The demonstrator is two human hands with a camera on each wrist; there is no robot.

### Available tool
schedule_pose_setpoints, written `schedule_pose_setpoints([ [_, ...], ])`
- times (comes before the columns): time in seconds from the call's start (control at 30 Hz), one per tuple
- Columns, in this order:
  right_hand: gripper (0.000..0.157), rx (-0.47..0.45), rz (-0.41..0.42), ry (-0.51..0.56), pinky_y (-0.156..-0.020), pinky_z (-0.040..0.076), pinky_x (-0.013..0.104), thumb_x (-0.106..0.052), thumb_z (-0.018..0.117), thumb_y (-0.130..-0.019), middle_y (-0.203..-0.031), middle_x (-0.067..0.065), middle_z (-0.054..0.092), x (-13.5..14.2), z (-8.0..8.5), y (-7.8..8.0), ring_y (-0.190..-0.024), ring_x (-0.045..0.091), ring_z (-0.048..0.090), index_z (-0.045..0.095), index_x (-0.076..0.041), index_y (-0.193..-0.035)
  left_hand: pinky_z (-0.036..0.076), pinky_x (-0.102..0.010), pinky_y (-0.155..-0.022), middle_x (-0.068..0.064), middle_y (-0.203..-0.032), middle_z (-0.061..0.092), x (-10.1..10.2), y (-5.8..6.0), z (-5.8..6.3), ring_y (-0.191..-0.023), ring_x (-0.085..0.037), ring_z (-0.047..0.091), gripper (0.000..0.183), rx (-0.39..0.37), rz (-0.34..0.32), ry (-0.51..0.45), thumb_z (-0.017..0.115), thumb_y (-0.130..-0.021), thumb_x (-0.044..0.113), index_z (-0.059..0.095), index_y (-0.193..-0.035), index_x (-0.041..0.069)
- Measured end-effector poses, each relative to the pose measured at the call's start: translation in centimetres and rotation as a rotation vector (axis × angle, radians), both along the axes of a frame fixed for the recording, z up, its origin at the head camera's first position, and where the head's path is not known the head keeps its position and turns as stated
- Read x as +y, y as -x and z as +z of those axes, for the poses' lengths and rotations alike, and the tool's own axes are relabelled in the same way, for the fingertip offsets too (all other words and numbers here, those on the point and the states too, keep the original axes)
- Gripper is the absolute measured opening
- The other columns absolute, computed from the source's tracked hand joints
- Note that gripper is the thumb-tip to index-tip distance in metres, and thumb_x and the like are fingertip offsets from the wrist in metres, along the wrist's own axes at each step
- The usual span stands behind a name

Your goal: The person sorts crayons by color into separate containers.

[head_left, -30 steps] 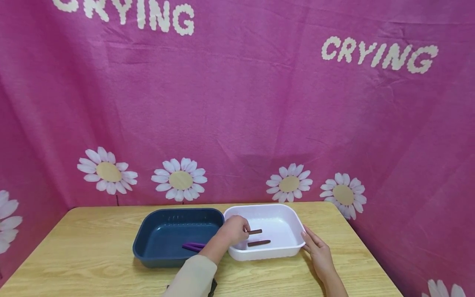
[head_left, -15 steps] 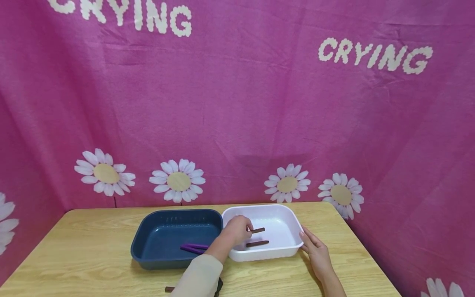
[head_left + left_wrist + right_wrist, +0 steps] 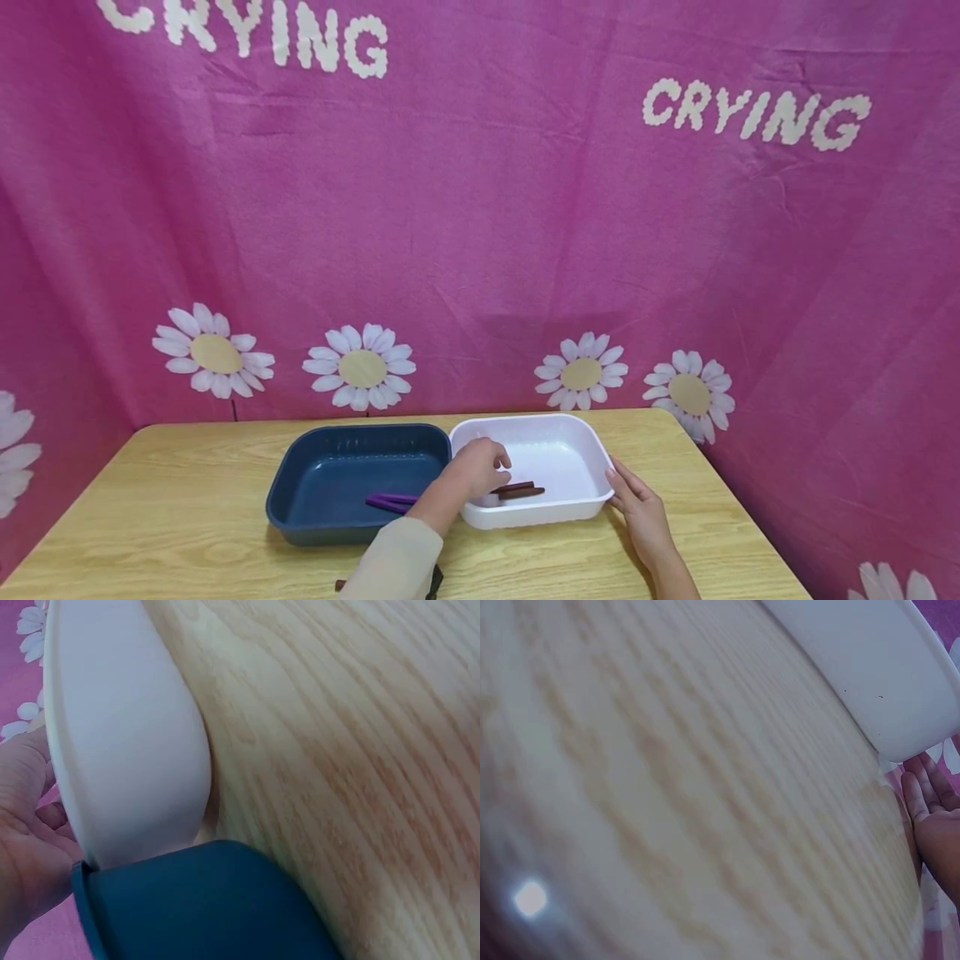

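Note:
My left hand (image 3: 480,468) hangs over the left side of a white plastic tray (image 3: 570,508), thumb and fingertips apart. Just below its fingertips, two short brown sticks (image 3: 521,493) lie side by side on the tray floor; one has a tapered end. The left wrist view shows this hand (image 3: 30,825) beyond the tray's rim, its fingertips hidden. At the tray's right wall is my right hand (image 3: 643,512), thumb by the rim. In the right wrist view, its straight fingers (image 3: 922,787) reach the tray's outer corner.
A dark blue tray (image 3: 300,527) stands against the white one's left side, with purple tongs (image 3: 386,502) inside. Another brown piece (image 3: 341,585) lies near the left sleeve (image 3: 397,558). Behind the wooden table (image 3: 187,517) hangs a pink curtain (image 3: 480,250) with daisies.
The upper brown stick has left my left hand's fingers and now lies against the other one. That hand's fingers have parted. My right hand has stayed at the white tray's side.

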State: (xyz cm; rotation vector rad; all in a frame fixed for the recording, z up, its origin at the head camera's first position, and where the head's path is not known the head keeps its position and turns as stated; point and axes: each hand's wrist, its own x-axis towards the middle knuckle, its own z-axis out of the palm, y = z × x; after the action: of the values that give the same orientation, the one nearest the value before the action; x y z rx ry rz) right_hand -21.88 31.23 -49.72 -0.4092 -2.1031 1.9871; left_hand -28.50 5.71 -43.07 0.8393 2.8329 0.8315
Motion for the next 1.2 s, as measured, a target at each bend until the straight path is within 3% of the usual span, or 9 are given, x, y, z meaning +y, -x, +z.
schedule_pose_setpoints([
  [0.5,0.065,-0.01,0.009,-0.008,-0.081,0.048,0.01,-0.044,0.056,-0.091,-0.147,0.014,0.036,0.0,0.0,0.0,-0.091,-0.01,0.058,0.04,-0.006,-0.141,0.049,-0.025,-0.071,-0.004,-0.083,0.065,-2.3,-0.6,1.7,-0.079,-0.014,0.058,0.014,0.062,-0.074,-0.023,0.069,-0.082,0.016,0.071,-0.091,0.006],
  [0.6,0.065,-0.007,0.007,0.0,-0.082,0.048,0.01,-0.045,0.057,-0.09,-0.143,0.006,0.041,-0.1,0.0,0.0,-0.091,-0.01,0.058,0.04,-0.007,-0.141,0.05,-0.026,-0.071,-0.004,-0.084,0.066,-3.1,-0.8,2.0,-0.08,-0.015,0.059,0.016,0.049,-0.071,-0.04,0.069,-0.082,0.016,0.072,-0.093,0.005],
  [0.73,0.066,-0.001,0.0,0.02,-0.082,0.048,0.01,-0.044,0.059,-0.089,-0.124,-0.015,0.051,-0.1,0.1,-0.1,-0.092,-0.009,0.059,0.041,-0.007,-0.14,0.051,-0.028,-0.07,-0.004,-0.086,0.065,-4.0,-1.1,2.5,-0.08,-0.016,0.059,0.017,0.015,-0.054,-0.082,0.069,-0.083,0.017,0.072,-0.095,0.005],
  [0.8,0.066,0.001,-0.002,0.027,-0.083,0.048,0.011,-0.044,0.06,-0.089,-0.117,-0.019,0.052,-0.1,0.1,-0.1,-0.092,-0.009,0.059,0.042,-0.006,-0.14,0.051,-0.028,-0.069,-0.003,-0.086,0.065,-4.4,-1.4,2.8,-0.079,-0.016,0.058,0.016,-0.001,-0.043,-0.11,0.07,-0.083,0.017,0.072,-0.095,0.006],
  [0.93,0.066,-0.003,-0.001,0.028,-0.083,0.048,0.011,-0.044,0.059,-0.089,-0.13,-0.012,0.048,-0.2,0.3,0.0,-0.094,-0.009,0.058,0.041,-0.007,-0.14,0.051,-0.026,-0.068,-0.002,-0.087,0.065,-5.1,-1.8,3.2,-0.08,-0.014,0.057,0.015,-0.02,-0.03,-0.158,0.07,-0.083,0.018,0.072,-0.094,0.009],
  [1.07,0.066,-0.013,0.005,0.024,-0.083,0.048,0.01,-0.044,0.058,-0.09,-0.145,0.005,0.036,-0.2,0.2,0.0,-0.094,-0.012,0.056,0.04,-0.007,-0.141,0.049,-0.023,-0.066,-0.002,-0.089,0.065,-6.0,-2.2,3.3,-0.08,-0.013,0.055,0.016,-0.023,-0.026,-0.198,0.069,-0.084,0.019,0.072,-0.096,0.009],
  [1.2,0.066,-0.018,0.007,0.027,-0.083,0.048,0.01,-0.045,0.058,-0.09,-0.144,0.002,0.039,-0.2,0.2,0.0,-0.093,-0.012,0.057,0.04,-0.008,-0.141,0.048,-0.023,-0.066,-0.002,-0.091,0.064,-7.1,-2.5,3.3,-0.08,-0.012,0.054,0.017,-0.022,-0.019,-0.244,0.069,-0.084,0.02,0.071,-0.098,0.01],
])
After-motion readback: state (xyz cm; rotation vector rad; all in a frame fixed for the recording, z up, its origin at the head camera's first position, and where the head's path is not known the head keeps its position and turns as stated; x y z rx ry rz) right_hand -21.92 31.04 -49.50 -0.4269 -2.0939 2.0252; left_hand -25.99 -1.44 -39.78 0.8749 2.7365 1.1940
